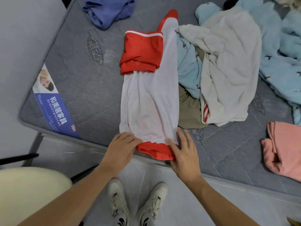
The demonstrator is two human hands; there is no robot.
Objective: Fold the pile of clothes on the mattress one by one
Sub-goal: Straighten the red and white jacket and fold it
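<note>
Head view, looking down: two white sneakers [138, 204] stand on a pale tiled floor [171, 201] at the edge of a grey quilted mattress [84, 88]. Left hand [121, 148], fingers curled, pinches the near hem of a red-and-white shirt [149, 98]. Right hand [184, 152] lies flat with fingers spread on the same red hem. This shirt lies lengthwise in a narrow strip, one red sleeve folded across its far end. Just right of it sits the pile of clothes [228, 62]: one cream garment over light blue and olive pieces. One pink garment [283, 149] lies far right, one purple garment [109, 10] at the far left. One blue label [53, 105] marks the mattress corner.
</note>
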